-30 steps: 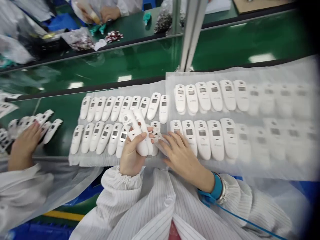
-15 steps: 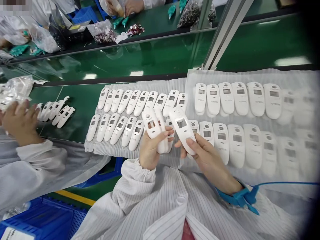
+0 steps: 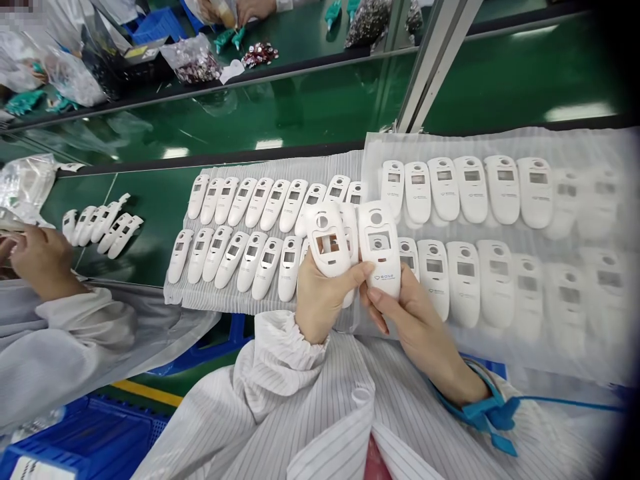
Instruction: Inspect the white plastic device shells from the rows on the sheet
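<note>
My left hand [image 3: 323,297] grips two white plastic housings, one behind the other; the front housing [image 3: 327,230] has a round hole and a rectangular window. Its thumb reaches across to the housing on the right. Fingers of my right hand [image 3: 407,307] are wrapped round another white housing [image 3: 380,250], held upright with a blue printed logo facing me. The held pieces are side by side above the mat. Around them, rows of similar white housings [image 3: 260,200] lie on a pale foam sheet [image 3: 250,303], with more housings [image 3: 470,187] on a second sheet at right.
At left, a co-worker's hand [image 3: 43,260] is beside several white housings [image 3: 100,223] on the green table. A metal post [image 3: 435,67] rises behind the sheets. Across the green barrier lie bags of small parts [image 3: 193,60]. A blue strap [image 3: 485,407] with a cord circles my right wrist.
Both hands have moved closer together. The housing in my right hand has turned from tilted to upright, and its logo now shows. The co-worker's hand has lowered.
</note>
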`<act>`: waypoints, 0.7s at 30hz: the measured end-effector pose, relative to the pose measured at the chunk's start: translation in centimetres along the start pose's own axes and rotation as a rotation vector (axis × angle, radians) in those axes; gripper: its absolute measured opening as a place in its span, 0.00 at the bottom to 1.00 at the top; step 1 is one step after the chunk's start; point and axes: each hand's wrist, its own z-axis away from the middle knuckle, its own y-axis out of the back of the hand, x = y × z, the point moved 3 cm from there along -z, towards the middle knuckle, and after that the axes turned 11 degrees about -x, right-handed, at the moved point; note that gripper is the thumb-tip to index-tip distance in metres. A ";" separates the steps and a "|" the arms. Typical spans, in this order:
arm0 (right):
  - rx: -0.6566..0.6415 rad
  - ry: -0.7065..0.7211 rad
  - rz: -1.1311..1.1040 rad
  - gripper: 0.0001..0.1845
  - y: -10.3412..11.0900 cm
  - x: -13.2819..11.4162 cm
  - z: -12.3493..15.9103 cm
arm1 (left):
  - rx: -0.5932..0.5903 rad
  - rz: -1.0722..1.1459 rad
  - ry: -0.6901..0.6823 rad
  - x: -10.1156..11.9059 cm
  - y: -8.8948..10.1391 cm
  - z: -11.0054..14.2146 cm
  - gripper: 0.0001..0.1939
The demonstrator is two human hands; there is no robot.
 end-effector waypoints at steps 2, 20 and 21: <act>-0.030 0.010 -0.048 0.04 -0.1 -0.1 -0.1 | 0.036 0.008 -0.003 0.0 0.0 -0.1 0.13; 0.016 -0.001 -0.033 0.05 0.0 -0.6 0.3 | -0.059 0.040 0.017 0.7 -0.9 0.2 0.14; 0.020 -0.005 -0.025 0.05 0.0 -0.6 0.3 | -0.064 0.040 0.017 0.7 -1.0 0.2 0.14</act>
